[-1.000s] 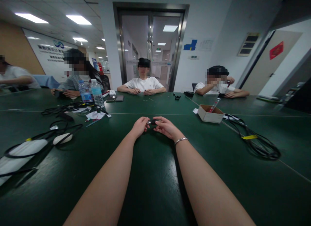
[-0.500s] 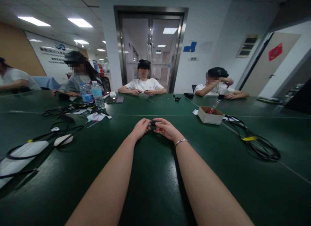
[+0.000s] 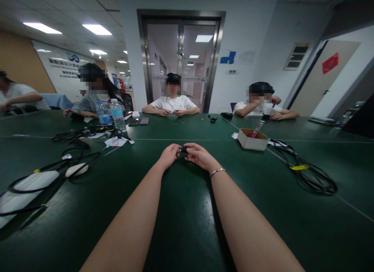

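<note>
Both of my hands meet above the green table [image 3: 181, 209] in the middle of the view. My right hand [image 3: 200, 156] pinches a small black object [image 3: 184, 149] between thumb and fingers. My left hand [image 3: 169, 156] is closed at the left end of that object, where a small light, shiny part shows at the fingertips. What exactly the left fingers hold is too small to make out. A silver bracelet [image 3: 217, 171] is on my right wrist.
Black cables [image 3: 70, 159], papers [image 3: 115, 141] and two water bottles [image 3: 118, 116] lie or stand at the left. At the right are an open box [image 3: 253, 142] and a coiled cable [image 3: 315, 180]. Several people sit across the table.
A little more of the black object and the shiny part shows between my hands. The hands have barely moved. The person at the far left has shifted an arm.
</note>
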Demonstrator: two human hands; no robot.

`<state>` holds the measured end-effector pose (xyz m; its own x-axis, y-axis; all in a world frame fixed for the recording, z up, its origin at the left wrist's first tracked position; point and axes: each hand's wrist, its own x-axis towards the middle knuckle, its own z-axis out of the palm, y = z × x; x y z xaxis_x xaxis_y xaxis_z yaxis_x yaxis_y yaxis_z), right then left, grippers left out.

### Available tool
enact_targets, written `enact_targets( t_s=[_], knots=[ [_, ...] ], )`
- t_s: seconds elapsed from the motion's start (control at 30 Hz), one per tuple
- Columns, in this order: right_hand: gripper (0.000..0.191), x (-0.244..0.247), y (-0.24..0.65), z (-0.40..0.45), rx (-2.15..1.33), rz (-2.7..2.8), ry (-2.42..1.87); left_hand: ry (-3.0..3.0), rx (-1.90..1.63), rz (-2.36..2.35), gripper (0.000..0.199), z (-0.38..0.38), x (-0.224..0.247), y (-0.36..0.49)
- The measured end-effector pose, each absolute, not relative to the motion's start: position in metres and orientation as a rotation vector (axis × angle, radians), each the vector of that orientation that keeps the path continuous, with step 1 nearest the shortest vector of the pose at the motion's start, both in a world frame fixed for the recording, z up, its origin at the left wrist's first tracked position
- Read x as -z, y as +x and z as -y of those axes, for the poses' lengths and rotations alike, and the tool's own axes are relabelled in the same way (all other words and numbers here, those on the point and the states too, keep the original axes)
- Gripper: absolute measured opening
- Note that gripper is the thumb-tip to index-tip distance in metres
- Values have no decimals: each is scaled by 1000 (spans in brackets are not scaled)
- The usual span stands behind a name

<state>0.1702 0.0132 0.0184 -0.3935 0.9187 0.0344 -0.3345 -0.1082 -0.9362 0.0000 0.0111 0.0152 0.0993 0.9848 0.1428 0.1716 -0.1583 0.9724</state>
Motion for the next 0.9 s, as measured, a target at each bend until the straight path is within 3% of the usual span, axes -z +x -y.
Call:
enact_targets(
  t_s=[0.9],
  knots=[
    [22,-20,170,-12,-1665,1183,-764,1488,-1188,-1233,22,-12,-14,1]
  ],
)
